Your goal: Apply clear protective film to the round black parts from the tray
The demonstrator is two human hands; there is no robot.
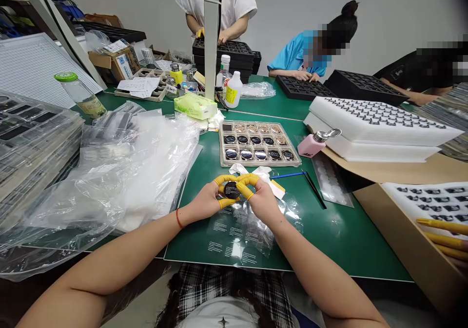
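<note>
A round black watch head (231,190) with small pale print on its face is held up between my two hands. My left hand (209,197), in yellow finger cots, grips its left edge with fingers curled. From the other side, my right hand (262,196) pinches it, also in yellow finger cots. Below them lie clear film sheets (234,240) printed with white text blocks. Just beyond my hands sits a clear compartment tray (224,160) of round watch heads, some black-faced and some gold-coloured. Crumpled white tissue (261,172) and a yellow-and-white pad (277,189) lie close by.
Plastic bags (146,172) and stacked trays (32,157) crowd the left. A pink pump bottle (312,144), black tweezers (315,190) and white foam trays (369,138) stand right. Another person's gloved fingers (444,235) reach over a cardboard box (391,240). Co-workers sit and stand across the table.
</note>
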